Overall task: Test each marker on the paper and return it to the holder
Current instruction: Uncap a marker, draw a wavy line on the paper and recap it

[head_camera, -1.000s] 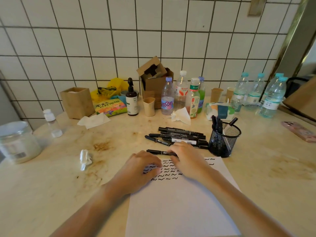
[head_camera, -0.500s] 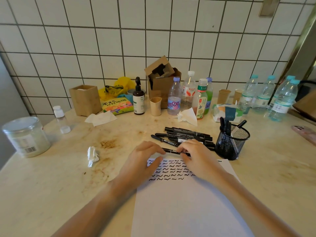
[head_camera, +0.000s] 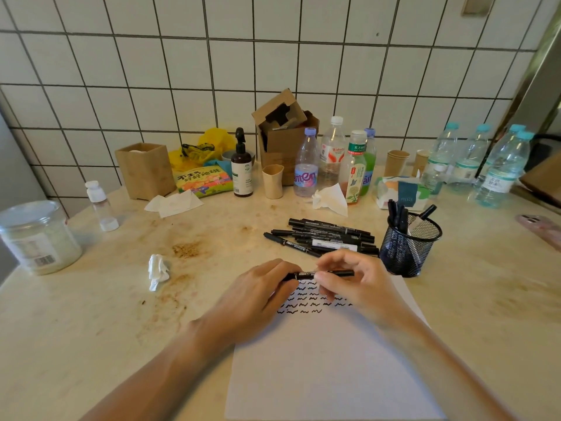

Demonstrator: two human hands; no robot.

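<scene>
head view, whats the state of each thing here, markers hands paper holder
held marker: capped, level above the paper, gripped by both hands
left hand: grips the marker's left end
right hand: pinches the marker's middle
paper: flat, rows of black squiggles at its top
marker pile: lying on the table, capped
mesh holder: upright, several markers in it

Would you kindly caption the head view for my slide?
Both hands, left hand and right hand, hold a black marker over the squiggle-marked paper, beside the mesh holder.
</scene>
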